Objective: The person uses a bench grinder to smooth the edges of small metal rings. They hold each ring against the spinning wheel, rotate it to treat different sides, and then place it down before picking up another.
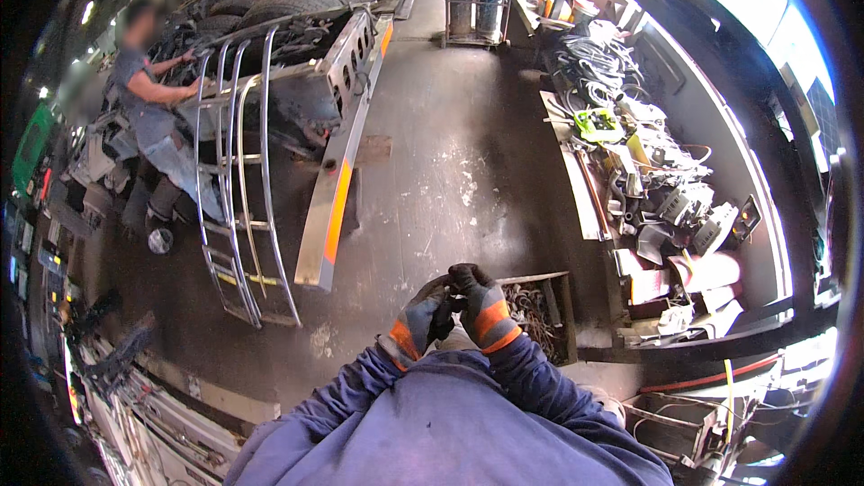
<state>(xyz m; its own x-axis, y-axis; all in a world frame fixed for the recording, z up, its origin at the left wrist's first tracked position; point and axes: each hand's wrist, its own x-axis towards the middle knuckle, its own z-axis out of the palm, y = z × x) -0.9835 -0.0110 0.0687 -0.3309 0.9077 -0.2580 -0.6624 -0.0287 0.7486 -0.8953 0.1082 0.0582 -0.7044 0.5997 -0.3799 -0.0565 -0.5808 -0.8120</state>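
Both of my hands wear dark-palmed grey work gloves with orange bands, and they meet close in front of my body. My left hand (pixel 420 317) has its fingers curled in toward the other one. My right hand (pixel 484 304) is closed too, its dark fingertips touching those of the left. Something small and dark seems to sit between them, but the gloves hide most of it. Just right of my hands, low down, is a bin (pixel 565 306) holding a tangle of thin brownish pieces.
Shiny tubular rails (pixel 267 171) lean at a truck frame (pixel 346 63) on the left, beside a beam with orange stripes (pixel 337 207). A person (pixel 148 99) stands behind the rails. Cables (pixel 594 63) and parts crowd a bench at right. A cylinder cart (pixel 474 0) stands far ahead.
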